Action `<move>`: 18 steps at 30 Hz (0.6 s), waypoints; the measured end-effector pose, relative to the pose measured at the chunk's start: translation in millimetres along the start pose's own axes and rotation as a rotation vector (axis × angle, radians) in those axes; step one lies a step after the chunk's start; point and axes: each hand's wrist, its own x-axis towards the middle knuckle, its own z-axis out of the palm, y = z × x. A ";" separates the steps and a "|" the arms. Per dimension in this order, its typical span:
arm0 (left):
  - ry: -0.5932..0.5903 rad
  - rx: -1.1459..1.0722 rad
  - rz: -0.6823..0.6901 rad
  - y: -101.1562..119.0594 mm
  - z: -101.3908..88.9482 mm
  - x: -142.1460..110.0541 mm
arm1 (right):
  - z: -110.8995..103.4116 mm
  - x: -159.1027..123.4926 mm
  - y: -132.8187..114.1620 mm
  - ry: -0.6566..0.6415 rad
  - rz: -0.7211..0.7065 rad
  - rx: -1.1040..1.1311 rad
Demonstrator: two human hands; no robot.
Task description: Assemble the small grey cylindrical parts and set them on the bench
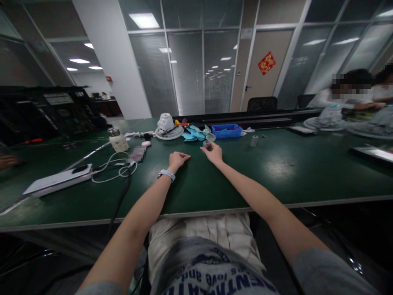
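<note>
Right hand (214, 153) outstretched, fingers clamped on grey cylinder (206, 145), left hand (178, 160) reaching forward, fingers together

Bin (227, 131) sits on tbl (302, 172), twd far side. Just L of bin I see blades (193, 134), then fan (166, 122), then bottle (118, 141) well apart. Cylinder (254, 141) R of bin, bit nearer wearer. R hand (215, 154), w/ part (206, 144), front-L of bin; L hand (179, 159) farther L. Chair (262, 104) behind bin, to R.
</note>
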 end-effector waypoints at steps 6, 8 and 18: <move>-0.008 0.003 0.019 2.4 0.6 -0.3 | -105.5 18.6 61.1 0.442 0.213 -0.437; -0.008 -0.001 0.018 2.4 0.1 -0.8 | -129.7 19.9 81.1 0.530 0.361 -0.505; 0.002 0.005 0.034 1.8 0.8 -2.1 | -142.1 16.9 105.6 0.603 0.689 -0.460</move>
